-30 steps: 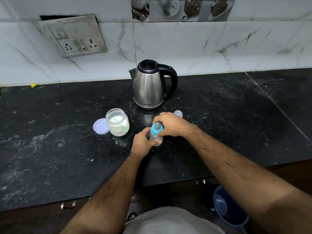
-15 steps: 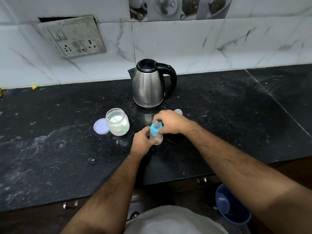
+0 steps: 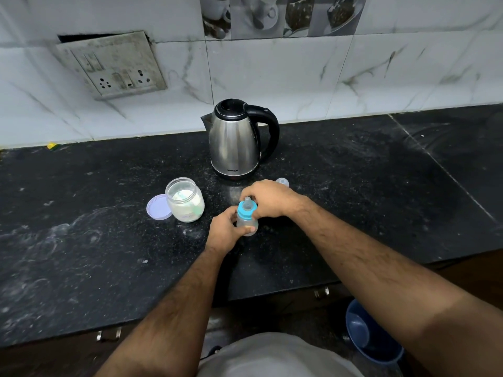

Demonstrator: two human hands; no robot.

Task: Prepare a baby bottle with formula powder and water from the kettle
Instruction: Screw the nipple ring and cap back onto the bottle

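A small clear baby bottle (image 3: 247, 225) with a blue collar and teat (image 3: 246, 209) stands on the black counter (image 3: 353, 202). My left hand (image 3: 224, 232) wraps the bottle's body from the left. My right hand (image 3: 268, 199) grips the blue collar from the right. Behind them stands a steel kettle (image 3: 234, 140) with a black handle, lid closed. An open jar of white formula powder (image 3: 185, 200) sits to the left, with its lilac lid (image 3: 158, 207) lying beside it. The bottle's clear cap (image 3: 282, 182) peeks out behind my right hand.
A marble-tiled wall with a socket plate (image 3: 114, 66) backs the counter. Powder dust speckles the countertop. Below the front edge are drawer handles (image 3: 321, 292) and a blue bucket (image 3: 367, 333) on the floor at the right.
Both hands stay on the bottle; my right hand has shifted slightly around the blue collar. The view has tilted a little.
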